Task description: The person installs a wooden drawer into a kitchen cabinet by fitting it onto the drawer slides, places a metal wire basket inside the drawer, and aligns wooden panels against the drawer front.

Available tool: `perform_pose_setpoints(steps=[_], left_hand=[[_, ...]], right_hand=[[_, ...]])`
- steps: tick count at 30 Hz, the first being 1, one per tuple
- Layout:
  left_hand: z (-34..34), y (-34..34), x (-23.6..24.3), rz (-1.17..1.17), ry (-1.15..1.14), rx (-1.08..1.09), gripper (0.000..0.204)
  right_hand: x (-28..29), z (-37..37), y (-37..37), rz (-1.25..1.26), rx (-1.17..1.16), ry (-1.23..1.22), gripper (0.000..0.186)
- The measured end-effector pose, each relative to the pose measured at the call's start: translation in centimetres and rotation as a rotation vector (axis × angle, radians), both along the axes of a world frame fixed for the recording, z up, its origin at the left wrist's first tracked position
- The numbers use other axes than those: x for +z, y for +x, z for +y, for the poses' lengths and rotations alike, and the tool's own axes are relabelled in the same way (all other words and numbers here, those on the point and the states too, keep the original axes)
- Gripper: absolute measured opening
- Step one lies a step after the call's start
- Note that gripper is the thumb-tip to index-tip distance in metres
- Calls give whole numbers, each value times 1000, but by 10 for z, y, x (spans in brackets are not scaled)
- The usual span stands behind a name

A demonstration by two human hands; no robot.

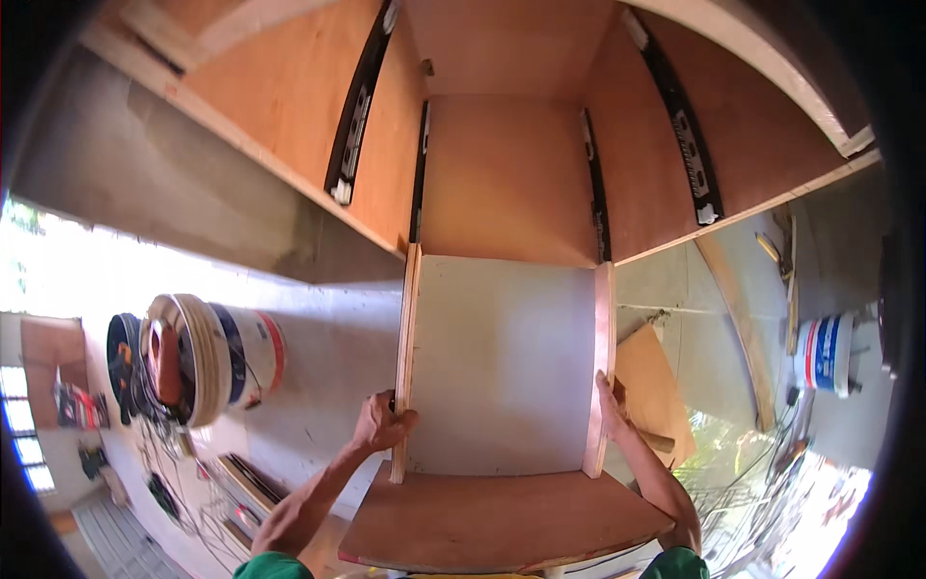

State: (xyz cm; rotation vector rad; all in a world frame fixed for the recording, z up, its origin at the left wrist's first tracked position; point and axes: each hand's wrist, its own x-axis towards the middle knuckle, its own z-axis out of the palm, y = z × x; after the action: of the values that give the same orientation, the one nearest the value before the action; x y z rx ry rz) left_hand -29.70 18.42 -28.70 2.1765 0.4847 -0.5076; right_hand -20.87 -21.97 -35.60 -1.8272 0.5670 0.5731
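Note:
A wooden drawer (502, 367) with a pale bottom lies in front of me, its far end at the opening of a reddish-brown plywood cabinet (506, 174). My left hand (384, 425) is closed on the drawer's left side, thumb over the top edge. On the opposite side, my right hand (612, 403) grips the drawer's right wall from outside; some of its fingers are hidden. The broad brown drawer front (502, 516) is at the near end. Black drawer slides line the cabinet walls, including a left slide (422, 174) and a right slide (596, 183) beside the drawer bay.
At left stands a white bucket (253, 352) with cords and tools at its mouth. Another white bucket (826, 354) is at far right. A loose plywood piece (651, 386) and a long wooden strip (738, 318) lie on the right. Cables (183, 502) trail at lower left.

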Motion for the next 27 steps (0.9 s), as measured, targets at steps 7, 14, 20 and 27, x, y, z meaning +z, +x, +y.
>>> perform_pose_setpoints(steps=[7, 14, 20, 27], left_hand=[[-25, -8, -9, 9, -25, 92, 32], [-26, -14, -56, -63, -114, 108, 41], [-2, -19, -73, -33, -121, 38, 68], [39, 67, -131, 51, -632, 419, 85]], right_hand=[[-32, -34, 11, 124, 107, 244, 63], [-79, -52, 3, 135, -86, 579, 55], [-73, -39, -9, 97, -21, 371, 68], [-77, -64, -17, 37, -63, 348, 59]])
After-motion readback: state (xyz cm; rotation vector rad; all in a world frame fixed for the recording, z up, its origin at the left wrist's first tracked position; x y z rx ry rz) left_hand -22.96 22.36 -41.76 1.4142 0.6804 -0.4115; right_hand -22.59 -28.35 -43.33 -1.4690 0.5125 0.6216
